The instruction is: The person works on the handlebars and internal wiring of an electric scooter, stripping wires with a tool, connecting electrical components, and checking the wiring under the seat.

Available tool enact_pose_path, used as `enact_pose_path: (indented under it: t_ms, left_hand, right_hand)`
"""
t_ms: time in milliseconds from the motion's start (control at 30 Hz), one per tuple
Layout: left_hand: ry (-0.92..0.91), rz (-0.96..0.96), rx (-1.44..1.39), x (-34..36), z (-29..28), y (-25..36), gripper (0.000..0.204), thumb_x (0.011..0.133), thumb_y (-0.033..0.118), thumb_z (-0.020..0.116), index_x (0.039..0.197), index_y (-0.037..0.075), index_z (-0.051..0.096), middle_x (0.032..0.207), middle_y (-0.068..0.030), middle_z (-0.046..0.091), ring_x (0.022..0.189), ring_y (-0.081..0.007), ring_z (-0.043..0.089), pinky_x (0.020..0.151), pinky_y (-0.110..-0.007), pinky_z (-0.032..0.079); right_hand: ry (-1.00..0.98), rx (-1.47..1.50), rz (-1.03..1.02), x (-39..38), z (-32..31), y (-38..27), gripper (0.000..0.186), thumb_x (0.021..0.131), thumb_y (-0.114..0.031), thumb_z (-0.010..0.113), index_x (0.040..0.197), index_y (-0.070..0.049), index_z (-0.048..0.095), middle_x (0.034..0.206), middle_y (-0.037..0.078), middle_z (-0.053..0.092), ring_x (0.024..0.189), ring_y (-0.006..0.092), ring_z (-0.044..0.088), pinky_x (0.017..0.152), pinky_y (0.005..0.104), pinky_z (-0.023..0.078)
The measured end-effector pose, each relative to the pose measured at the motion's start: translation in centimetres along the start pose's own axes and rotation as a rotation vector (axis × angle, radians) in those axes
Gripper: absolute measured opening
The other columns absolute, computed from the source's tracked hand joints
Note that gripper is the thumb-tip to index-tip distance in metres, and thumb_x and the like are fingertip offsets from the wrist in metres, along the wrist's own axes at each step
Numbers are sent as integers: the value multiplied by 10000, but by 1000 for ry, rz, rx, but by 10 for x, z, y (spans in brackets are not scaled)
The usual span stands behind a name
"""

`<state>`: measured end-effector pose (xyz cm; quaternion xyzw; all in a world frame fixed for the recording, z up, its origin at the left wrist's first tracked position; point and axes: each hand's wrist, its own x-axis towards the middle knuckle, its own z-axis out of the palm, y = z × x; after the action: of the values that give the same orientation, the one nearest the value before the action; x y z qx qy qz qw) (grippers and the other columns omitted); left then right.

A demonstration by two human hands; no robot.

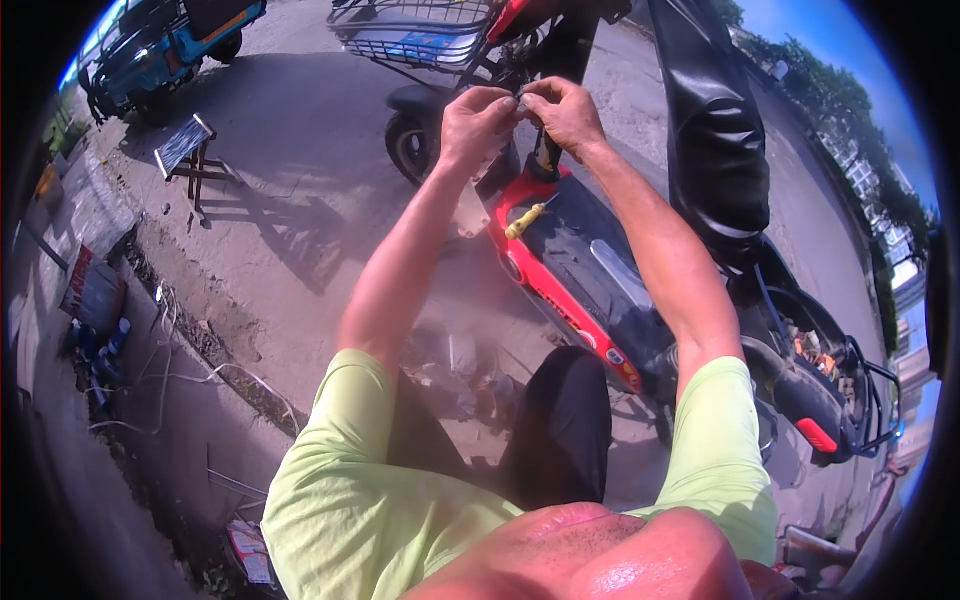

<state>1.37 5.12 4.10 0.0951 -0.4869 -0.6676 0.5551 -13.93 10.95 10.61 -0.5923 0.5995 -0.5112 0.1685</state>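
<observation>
Both my arms reach forward to the front column of a red and black electric scooter [565, 305]. My left hand [477, 128] is closed, its thumb and fingertips pinched together. Meeting it fingertip to fingertip, my right hand [567, 118] is pinched too. Between them is something small and dark, too small to name, and the fingers partly hide it. Below my right hand, a screwdriver with a yellow handle [522, 222] lies on the scooter's footboard [575, 245]. Beyond my hands is the front wheel [408, 145], under a wire basket [395, 50].
A folding stool [186, 150] stands on the concrete at the left, with a blue three-wheeled vehicle [185, 50] behind it. White cable [165, 370] trails along the broken ground edge. A black cover [715, 140] hangs at the scooter's right side.
</observation>
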Motion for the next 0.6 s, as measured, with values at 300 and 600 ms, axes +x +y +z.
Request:
enact_pose_path:
  t_ms: [300, 600]
  left_hand:
    - [7, 76, 1, -3, 4, 3, 158, 969, 62, 705, 1068, -56, 672, 973, -124, 720, 848, -180, 741, 766, -287, 633]
    - [19, 86, 71, -2, 7, 1, 203, 911, 105, 760, 1037, -41, 697, 926, -107, 741, 809, -148, 716, 751, -279, 599]
  right_hand:
    - [1, -37, -28, -13, 3, -4, 183, 921, -149, 714, 1062, -35, 743, 857, 10, 723, 723, 75, 639, 648, 235, 523]
    - [-20, -64, -43, -16, 1, -3, 193, 913, -166, 722, 1051, -35, 756, 826, 0, 720, 709, 67, 631, 637, 235, 516]
